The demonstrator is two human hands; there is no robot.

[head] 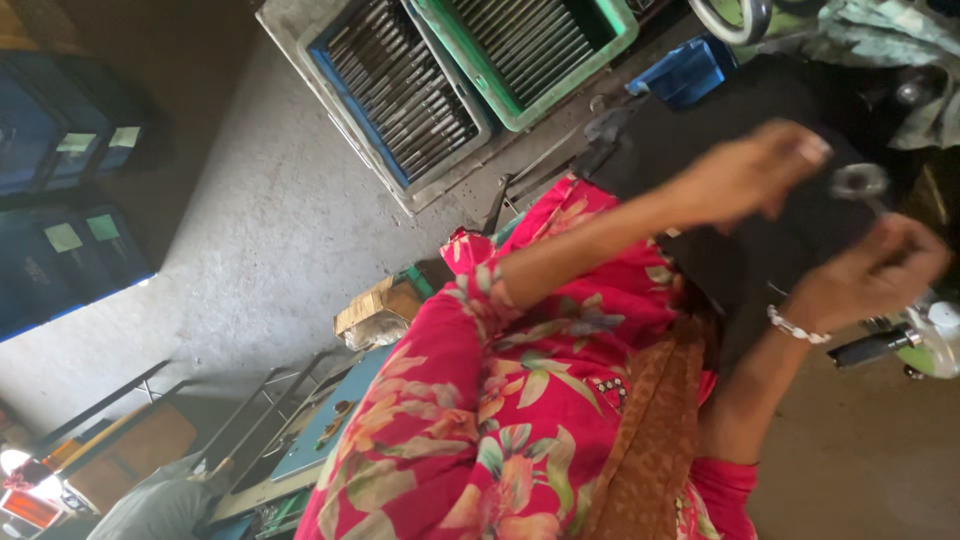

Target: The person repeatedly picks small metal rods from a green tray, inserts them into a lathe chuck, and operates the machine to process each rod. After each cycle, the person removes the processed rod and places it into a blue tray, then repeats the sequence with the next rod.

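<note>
My right hand (872, 272), with a white bead bracelet on the wrist, grips the short stem of a small metal part with a ring-shaped head (858, 182). My left hand (752, 175) hovers just left of that ring with bent fingers, blurred; I cannot tell whether it touches the part. Both hands are held over a black flat surface (720, 110). My red floral sleeve (520, 300) and a brown scarf (655, 430) fill the lower middle of the view.
A blue crate (340, 75) and a green crate (620, 35), both full of metal rods, stand on the concrete floor beside a small blue bin (690, 70). A cardboard box (380, 310) lies near my sleeve. A black handle (870, 348) juts out at right. Dark crates (60, 200) line the left.
</note>
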